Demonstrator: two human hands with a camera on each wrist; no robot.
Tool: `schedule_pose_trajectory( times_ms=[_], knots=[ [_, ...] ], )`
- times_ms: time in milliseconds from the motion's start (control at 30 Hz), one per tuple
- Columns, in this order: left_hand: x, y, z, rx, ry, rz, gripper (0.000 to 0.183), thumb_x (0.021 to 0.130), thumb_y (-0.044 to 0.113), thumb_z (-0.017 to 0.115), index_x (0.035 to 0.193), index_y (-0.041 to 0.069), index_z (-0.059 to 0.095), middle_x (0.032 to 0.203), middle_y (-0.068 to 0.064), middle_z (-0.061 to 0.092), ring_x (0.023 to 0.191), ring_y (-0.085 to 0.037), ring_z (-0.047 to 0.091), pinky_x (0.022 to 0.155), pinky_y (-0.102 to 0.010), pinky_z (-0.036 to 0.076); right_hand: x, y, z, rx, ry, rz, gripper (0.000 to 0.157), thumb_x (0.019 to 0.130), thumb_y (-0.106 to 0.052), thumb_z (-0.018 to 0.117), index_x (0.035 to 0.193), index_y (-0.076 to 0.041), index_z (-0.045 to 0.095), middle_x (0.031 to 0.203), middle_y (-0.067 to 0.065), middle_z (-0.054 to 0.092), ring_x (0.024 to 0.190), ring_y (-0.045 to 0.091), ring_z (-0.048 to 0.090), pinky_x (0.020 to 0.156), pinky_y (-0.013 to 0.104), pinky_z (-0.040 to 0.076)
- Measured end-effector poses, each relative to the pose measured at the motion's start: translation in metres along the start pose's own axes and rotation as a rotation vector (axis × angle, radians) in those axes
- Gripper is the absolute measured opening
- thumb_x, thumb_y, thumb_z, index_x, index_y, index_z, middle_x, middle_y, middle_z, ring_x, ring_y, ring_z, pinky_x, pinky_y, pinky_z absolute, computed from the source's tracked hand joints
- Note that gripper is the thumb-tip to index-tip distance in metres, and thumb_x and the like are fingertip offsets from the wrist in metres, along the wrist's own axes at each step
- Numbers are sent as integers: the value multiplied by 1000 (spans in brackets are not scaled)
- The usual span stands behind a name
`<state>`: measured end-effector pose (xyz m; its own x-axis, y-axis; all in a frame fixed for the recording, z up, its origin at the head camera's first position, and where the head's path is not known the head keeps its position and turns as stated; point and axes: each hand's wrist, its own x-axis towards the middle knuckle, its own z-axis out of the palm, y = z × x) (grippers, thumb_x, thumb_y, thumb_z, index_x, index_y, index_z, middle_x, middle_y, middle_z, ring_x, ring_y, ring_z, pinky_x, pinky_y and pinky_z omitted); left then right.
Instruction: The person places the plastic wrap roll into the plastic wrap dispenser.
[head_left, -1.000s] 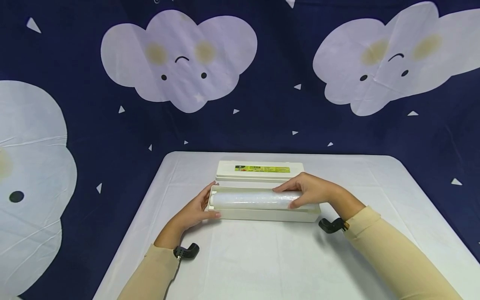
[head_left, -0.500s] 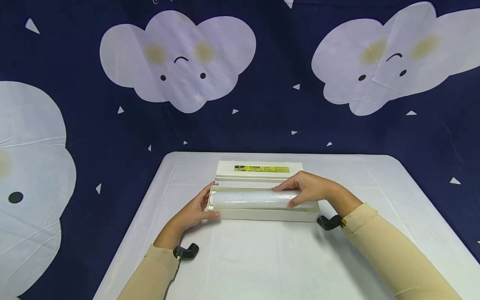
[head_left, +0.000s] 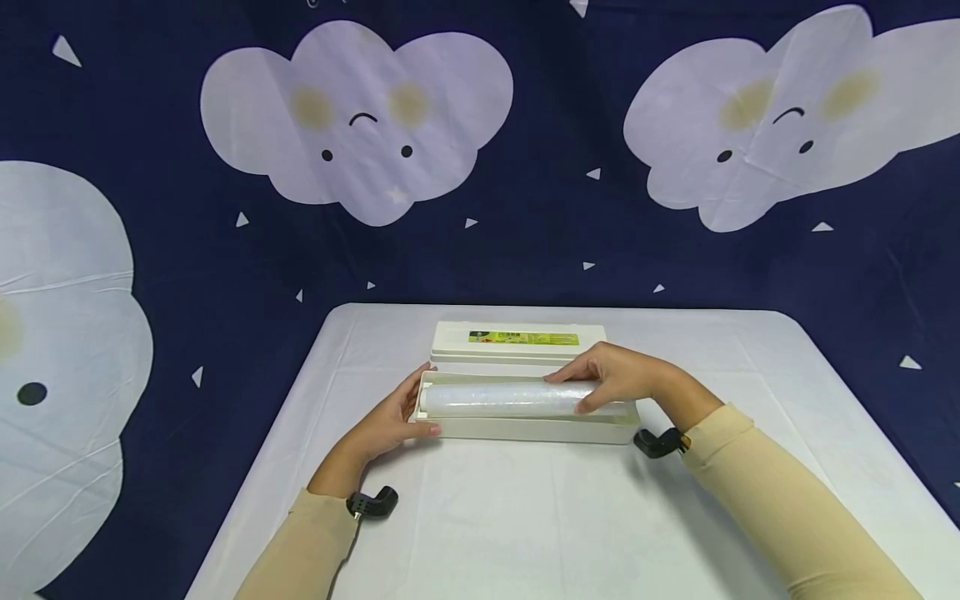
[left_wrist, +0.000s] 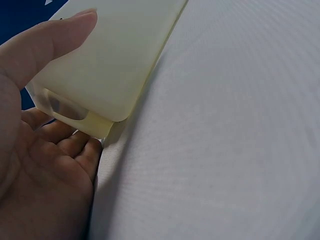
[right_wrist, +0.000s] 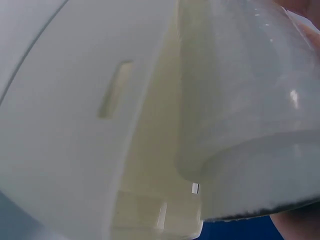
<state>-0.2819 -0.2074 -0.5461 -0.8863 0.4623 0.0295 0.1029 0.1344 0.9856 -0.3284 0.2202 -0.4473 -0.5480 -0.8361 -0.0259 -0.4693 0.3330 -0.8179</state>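
A long cream plastic box (head_left: pixel 525 429) lies lengthwise across the table, its top uncovered. In it rests a roll of cling film (head_left: pixel 487 399), its left end down inside. The right wrist view shows the roll's right end (right_wrist: pixel 265 175) standing above the box wall. My right hand (head_left: pixel 618 375) grips the roll near that end, thumb in front and fingers over the back. At the box's left end is my left hand (head_left: pixel 386 422), thumb on the front wall. In the left wrist view, its fingers (left_wrist: pixel 65 137) curl around the box's end.
Just behind the box lies a matching cream lid (head_left: pixel 450 337) with a yellow-green label (head_left: pixel 525 337). A white cloth covers the table (head_left: pixel 495 517). A dark blue curtain with clouds (head_left: pixel 540 267) hangs behind it. Black wrist cameras sit on both arms.
Hands, box and roll keep practically the same places through the three head frames. Only the right forearm has shifted very slightly to the left.
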Motion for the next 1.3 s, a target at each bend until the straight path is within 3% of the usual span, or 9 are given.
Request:
schedule_pose_trajectory(
  times_ms=[367, 1300],
  knots=[
    [-1, 0, 0, -8, 3, -1, 115, 84, 1, 89, 170, 13, 15, 171, -12, 25, 157, -27, 20, 122, -30, 21, 1, 4, 0, 7, -12, 40, 61, 79, 0, 90, 137, -6, 71, 130, 2, 71, 118, 20, 68, 101, 30, 53],
    [-1, 2, 0, -22, 6, -19, 116, 83, 1, 90, 170, 15, 15, 171, -12, 25, 156, -26, 23, 120, -26, 25, 2, 7, 4, 67, -24, 71, 58, 81, 6, 86, 136, -2, 70, 129, 10, 71, 113, 26, 69, 98, 34, 56]
  ],
)
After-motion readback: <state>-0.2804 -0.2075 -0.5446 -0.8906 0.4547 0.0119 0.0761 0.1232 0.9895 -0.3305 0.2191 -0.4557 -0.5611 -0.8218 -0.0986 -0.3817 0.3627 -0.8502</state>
